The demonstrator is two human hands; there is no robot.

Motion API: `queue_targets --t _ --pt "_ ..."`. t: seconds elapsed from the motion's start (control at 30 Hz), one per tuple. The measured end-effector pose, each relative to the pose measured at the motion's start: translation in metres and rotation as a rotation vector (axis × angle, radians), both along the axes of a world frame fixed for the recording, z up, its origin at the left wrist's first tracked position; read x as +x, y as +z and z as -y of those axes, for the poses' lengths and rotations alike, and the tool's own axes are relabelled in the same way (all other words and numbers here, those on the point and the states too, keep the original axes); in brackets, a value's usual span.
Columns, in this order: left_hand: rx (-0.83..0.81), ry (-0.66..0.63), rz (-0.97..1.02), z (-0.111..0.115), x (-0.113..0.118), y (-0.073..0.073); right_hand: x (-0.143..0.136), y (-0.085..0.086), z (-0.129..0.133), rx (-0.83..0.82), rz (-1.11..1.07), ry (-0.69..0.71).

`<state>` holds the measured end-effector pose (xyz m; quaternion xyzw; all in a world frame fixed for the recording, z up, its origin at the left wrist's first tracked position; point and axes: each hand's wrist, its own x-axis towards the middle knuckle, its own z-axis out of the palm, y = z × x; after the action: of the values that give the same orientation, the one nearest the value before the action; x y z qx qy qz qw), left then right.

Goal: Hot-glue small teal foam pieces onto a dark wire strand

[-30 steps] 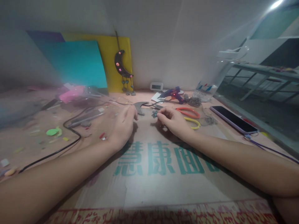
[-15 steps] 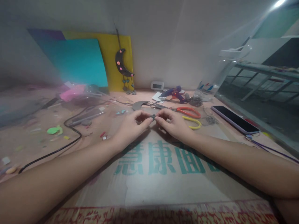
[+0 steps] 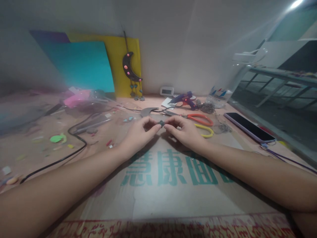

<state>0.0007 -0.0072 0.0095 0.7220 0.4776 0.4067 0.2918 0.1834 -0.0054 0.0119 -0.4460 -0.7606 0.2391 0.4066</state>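
Observation:
A small, lumpy dark grey-green piece [image 3: 161, 123] is pinched between my two hands, above the printed board. My left hand [image 3: 142, 133] has its thumb and index finger closed on the left side of it. From the other side, the thumb and index finger of my right hand [image 3: 184, 131] close on it too. The piece is too small to name. Right behind my hands lie a grey crescent-shaped piece [image 3: 148, 112] and a tool with an orange handle loop [image 3: 200, 120]. A yellow handle loop [image 3: 208, 131] shows beside my right hand.
A purple glue gun [image 3: 186, 100] with a red light lies near grey yarn [image 3: 206, 107]. At right are a phone [image 3: 249, 127] and a clear bottle [image 3: 219, 94]. A black cord [image 3: 78, 151] crosses scattered scraps at left. A moon ornament [image 3: 127, 66] hangs at the back.
The small piece has turned slightly between my fingertips, and more of it shows. My hands have stayed almost in place.

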Motion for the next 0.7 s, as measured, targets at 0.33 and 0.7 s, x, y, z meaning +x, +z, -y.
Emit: queue_targets --t 0.33,0.7 --pt "0.006 -0.038 -0.021 0.0013 0.0012 0.0020 -0.0007 0.0005 0.0019 0.077 0.089 0.000" --pt "-0.015 -0.002 -0.015 0.0017 0.0010 0.0031 0.0013 -0.0024 0.0002 0.017 0.049 0.032"
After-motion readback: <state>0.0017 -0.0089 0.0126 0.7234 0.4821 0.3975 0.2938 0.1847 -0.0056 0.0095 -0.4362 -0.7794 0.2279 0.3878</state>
